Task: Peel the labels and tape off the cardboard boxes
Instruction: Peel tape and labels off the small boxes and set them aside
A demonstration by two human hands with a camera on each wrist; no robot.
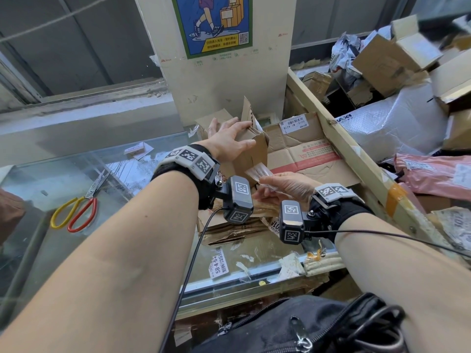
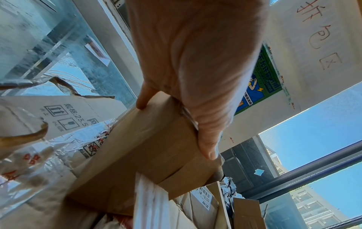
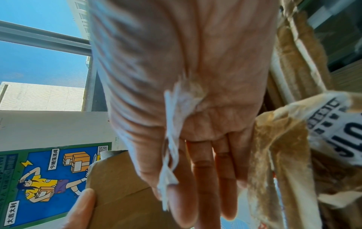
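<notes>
A small brown cardboard box (image 1: 251,155) stands tilted on the glass counter, in front of the pillar. My left hand (image 1: 238,135) grips its top from above, thumb on the near face and fingers over the far edge; the left wrist view shows the box (image 2: 152,155) clamped the same way. My right hand (image 1: 265,186), just below and to the right, pinches a strip of clear tape (image 1: 257,171) that runs up to the box's lower corner. In the right wrist view the crumpled tape (image 3: 172,139) lies between thumb and index finger, with the box (image 3: 121,186) beyond.
Red and yellow scissors (image 1: 76,207) lie on the glass counter (image 1: 63,174) at left. Flattened cardboard (image 1: 305,154) lies behind the hands, torn pieces below them. A wooden rail (image 1: 356,154) fences off a heap of boxes and bags (image 1: 395,59). Peeled labels (image 1: 219,263) stick near the counter's front edge.
</notes>
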